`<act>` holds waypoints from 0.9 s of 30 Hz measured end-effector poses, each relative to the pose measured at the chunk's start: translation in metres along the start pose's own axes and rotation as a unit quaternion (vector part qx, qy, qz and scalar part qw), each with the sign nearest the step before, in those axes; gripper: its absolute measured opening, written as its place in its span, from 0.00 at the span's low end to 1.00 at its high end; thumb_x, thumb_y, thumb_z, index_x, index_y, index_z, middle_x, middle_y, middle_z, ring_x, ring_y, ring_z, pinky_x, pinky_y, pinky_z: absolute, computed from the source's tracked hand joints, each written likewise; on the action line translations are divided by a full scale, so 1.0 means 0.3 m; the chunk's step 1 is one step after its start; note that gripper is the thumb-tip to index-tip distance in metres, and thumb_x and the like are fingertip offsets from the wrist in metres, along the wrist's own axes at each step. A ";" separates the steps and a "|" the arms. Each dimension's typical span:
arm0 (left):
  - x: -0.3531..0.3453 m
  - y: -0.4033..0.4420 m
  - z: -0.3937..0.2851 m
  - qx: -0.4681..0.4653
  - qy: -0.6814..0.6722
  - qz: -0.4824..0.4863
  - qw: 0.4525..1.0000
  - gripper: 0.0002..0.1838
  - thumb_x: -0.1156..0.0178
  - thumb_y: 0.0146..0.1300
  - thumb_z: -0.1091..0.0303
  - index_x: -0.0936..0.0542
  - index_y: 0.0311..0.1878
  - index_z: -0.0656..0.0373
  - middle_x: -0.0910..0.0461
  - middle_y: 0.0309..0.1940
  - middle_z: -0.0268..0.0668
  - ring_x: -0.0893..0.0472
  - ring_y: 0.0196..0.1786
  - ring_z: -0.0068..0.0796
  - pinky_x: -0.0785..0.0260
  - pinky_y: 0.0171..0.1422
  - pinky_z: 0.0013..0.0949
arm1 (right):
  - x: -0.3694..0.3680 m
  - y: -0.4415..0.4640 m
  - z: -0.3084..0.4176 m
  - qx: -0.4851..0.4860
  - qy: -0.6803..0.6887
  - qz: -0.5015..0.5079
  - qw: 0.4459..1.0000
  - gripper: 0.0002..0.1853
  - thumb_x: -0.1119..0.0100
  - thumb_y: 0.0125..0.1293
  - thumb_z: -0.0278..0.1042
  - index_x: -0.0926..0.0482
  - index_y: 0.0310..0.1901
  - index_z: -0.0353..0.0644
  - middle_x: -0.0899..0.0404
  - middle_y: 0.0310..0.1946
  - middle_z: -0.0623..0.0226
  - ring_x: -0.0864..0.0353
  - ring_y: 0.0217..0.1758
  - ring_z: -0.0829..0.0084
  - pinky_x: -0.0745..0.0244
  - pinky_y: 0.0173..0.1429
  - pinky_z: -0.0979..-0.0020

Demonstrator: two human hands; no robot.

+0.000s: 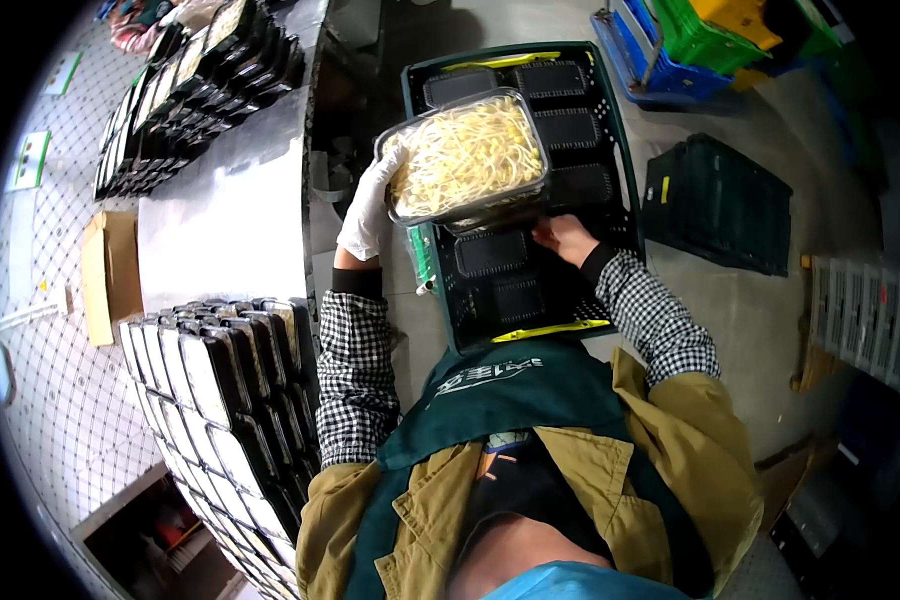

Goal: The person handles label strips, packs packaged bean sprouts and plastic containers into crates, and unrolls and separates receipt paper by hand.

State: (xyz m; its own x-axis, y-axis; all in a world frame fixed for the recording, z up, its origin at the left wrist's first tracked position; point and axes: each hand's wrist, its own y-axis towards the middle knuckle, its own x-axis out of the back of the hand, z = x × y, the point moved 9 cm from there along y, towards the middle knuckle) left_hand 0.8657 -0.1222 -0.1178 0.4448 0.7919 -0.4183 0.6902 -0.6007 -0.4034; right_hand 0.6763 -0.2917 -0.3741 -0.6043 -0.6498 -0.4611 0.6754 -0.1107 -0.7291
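Note:
A clear-topped plastic tray of bean sprouts (470, 160) is held up over a dark green crate (625, 170); dark layers below its rim may be further trays. My left hand (370, 205), in a white glove, grips its left side, with the thumb over the rim. My right hand (567, 240) is bare, its fingers curled in at the tray's lower right corner, the fingertips partly hidden. Inside the crate, beneath the held tray, lie several black trays (492, 252) in rows. Yellow handles (550, 331) mark the crate's two ends.
Stacked packed trays (210, 370) stand close on my left, with more stacks (195, 95) farther along the metal table (225, 200). A cardboard piece (110, 278) leans there. To the right are a dark green crate (720, 205), blue and green crates (670, 60) and a grey slatted rack (862, 320).

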 end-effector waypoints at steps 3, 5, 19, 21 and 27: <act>0.017 -0.008 -0.002 -0.010 0.014 0.002 1.000 0.24 0.44 0.67 0.58 0.30 0.59 0.66 0.22 0.50 0.40 0.21 0.50 0.25 0.29 0.56 0.26 | 0.020 0.043 -0.052 -0.022 0.096 -0.117 0.988 0.06 0.46 0.66 0.25 0.22 0.43 0.37 0.22 0.39 0.65 0.22 0.41 0.69 0.22 0.43 0.70; 0.021 -0.021 0.000 -0.003 0.020 -0.015 1.000 0.25 0.44 0.67 0.57 0.32 0.61 0.65 0.23 0.52 0.40 0.22 0.51 0.26 0.28 0.56 0.27 | 0.001 0.127 -0.037 0.030 -0.023 0.031 0.999 0.09 0.54 0.70 0.25 0.25 0.48 0.36 0.25 0.44 0.62 0.24 0.43 0.72 0.23 0.42 0.75; 0.153 -0.080 0.008 -0.019 -0.135 -0.053 0.989 0.26 0.42 0.64 0.60 0.31 0.59 0.68 0.24 0.54 0.46 0.20 0.51 0.31 0.25 0.56 0.31 | -0.131 -0.100 0.096 0.093 0.015 0.092 0.991 0.03 0.48 0.64 0.20 0.28 0.34 0.39 0.23 0.37 0.67 0.22 0.45 0.72 0.22 0.55 0.63; 0.140 -0.107 -0.025 -0.043 -0.139 -0.026 0.989 0.26 0.43 0.65 0.60 0.32 0.60 0.68 0.25 0.55 0.46 0.21 0.52 0.31 0.28 0.59 0.32 | -0.141 -0.167 0.139 0.130 0.027 0.092 0.987 0.03 0.49 0.64 0.20 0.30 0.33 0.39 0.25 0.35 0.67 0.22 0.44 0.70 0.22 0.55 0.61; 0.005 -0.242 -0.282 -0.058 -0.178 0.081 0.979 0.23 0.46 0.66 0.60 0.30 0.59 0.65 0.24 0.54 0.42 0.23 0.55 0.27 0.31 0.61 0.30 | -0.265 -0.349 0.349 0.219 -0.050 0.019 0.974 0.05 0.51 0.63 0.20 0.28 0.36 0.41 0.25 0.33 0.68 0.22 0.46 0.68 0.23 0.57 0.54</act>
State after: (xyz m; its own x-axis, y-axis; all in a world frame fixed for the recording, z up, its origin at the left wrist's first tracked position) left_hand 0.8646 -0.0682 -0.0202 0.3408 0.5861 -0.7351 0.6967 -0.6824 -0.2211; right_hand 0.6979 -0.3071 -0.2081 -0.5461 -0.7271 -0.4161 0.8251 -0.3807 -0.4175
